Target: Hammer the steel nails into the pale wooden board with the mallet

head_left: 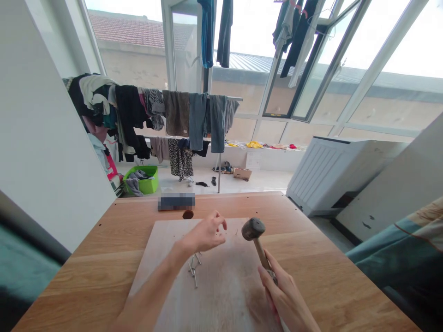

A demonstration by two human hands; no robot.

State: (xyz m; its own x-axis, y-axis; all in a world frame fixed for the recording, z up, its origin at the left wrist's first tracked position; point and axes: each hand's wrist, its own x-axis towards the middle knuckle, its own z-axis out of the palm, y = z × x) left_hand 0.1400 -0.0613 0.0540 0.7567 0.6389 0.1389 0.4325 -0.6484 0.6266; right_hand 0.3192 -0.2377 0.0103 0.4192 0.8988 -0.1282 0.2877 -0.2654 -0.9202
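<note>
Wooden table (311, 258); on it 1 pale board (228, 286), 1 blurred dark object (176, 201).

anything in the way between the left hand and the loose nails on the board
Nothing visible stands between the left hand and the loose nails; they lie on the board, though the wrist may hide some.

Nails (194, 272) lie on a board (221, 299) on the table (318, 258).
Over the board, the left hand (207, 230) hangs just beyond the nails; to its right, the hammer (254, 228) sits in the right hand (282, 283). Behind the table, clothes (176, 113) hang on a rack (219, 177), a basket (149, 186) near its left part, windows (185, 55) behind.
</note>
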